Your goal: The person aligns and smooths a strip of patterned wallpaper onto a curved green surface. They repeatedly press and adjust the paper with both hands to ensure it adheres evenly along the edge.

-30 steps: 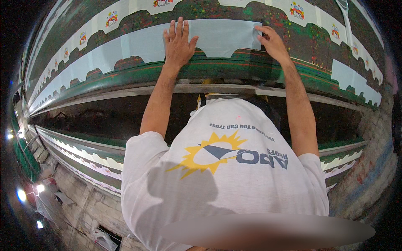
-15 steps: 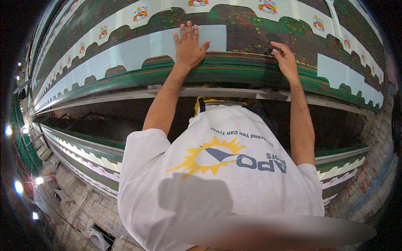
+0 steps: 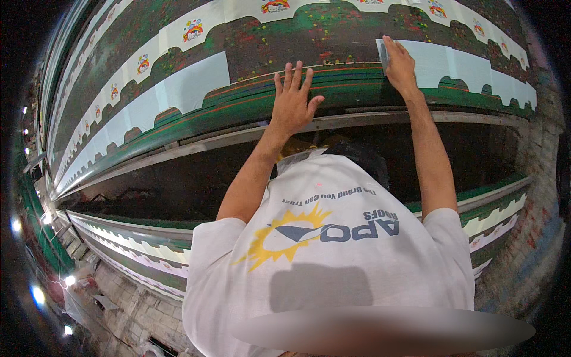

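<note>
My left hand [image 3: 292, 100] is spread over the green front edge [image 3: 342, 89] of a long printing table, with nothing in it. Left of it ends a pale blue cut fabric panel [image 3: 199, 76] with a scalloped near edge. My right hand [image 3: 401, 68] is at the left end of another pale blue fabric panel [image 3: 443, 62], its fingers close together. That panel's corner looks slightly raised under the fingers, though the thumb's grip is partly hidden. Between the two panels shows the dark, paint-speckled tabletop [image 3: 267, 50].
Beyond runs a row of white panels [image 3: 169, 37] with colourful cartoon prints. Behind me, across a dark gap [image 3: 160, 190], stands another table [image 3: 137, 253] with similar rows. Paving [image 3: 128, 297] and bright lamps [image 3: 38, 294] lie at lower left.
My left hand has come off the left panel to the table's front edge. My right hand has reached the right panel's end. The view has shifted rightward along the table.
</note>
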Tool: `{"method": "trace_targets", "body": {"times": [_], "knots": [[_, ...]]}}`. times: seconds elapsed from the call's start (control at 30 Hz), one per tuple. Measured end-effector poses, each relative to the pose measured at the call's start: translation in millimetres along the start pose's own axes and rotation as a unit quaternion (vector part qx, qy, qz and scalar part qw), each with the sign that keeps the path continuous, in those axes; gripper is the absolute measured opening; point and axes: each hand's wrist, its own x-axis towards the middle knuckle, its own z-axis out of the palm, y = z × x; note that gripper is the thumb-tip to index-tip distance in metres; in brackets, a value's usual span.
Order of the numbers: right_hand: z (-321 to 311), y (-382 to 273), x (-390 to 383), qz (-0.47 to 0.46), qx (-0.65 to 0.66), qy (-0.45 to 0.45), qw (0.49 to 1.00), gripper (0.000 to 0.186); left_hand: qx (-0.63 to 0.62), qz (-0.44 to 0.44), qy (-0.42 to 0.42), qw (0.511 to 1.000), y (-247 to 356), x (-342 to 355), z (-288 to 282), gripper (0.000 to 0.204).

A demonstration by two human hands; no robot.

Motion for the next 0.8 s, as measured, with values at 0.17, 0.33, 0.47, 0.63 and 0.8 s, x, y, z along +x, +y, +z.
{"method": "trace_targets", "body": {"times": [0.17, 0.33, 0.47, 0.63, 0.8], "knots": [[-1, 15, 10, -0.034, -0.007, 0.016, 0.999, 0.051, -0.061, 0.001, 0.026, 0.998, 30, -4, -10, 0.068], [-7, 25, 30, -0.062, 0.02, -0.014, 0.998, 0.028, -0.097, -0.022, 0.052, 0.994, 43, -2, -16, 0.054], [-17, 0, 31, -0.134, 0.112, -0.03, 0.984, 0.02, -0.2, -0.072, 0.086, 0.973, 55, 11, -16, 0.049], [-25, -81, 19, -0.169, 0.323, -0.041, 0.93, 0.025, -0.321, -0.167, 0.102, 0.927, 66, 32, -21, 0.05], [-34, -130, 21, -0.13, 0.466, -0.107, 0.869, 0.022, -0.427, -0.255, 0.125, 0.858, 54, 35, -31, 0.033]]}}
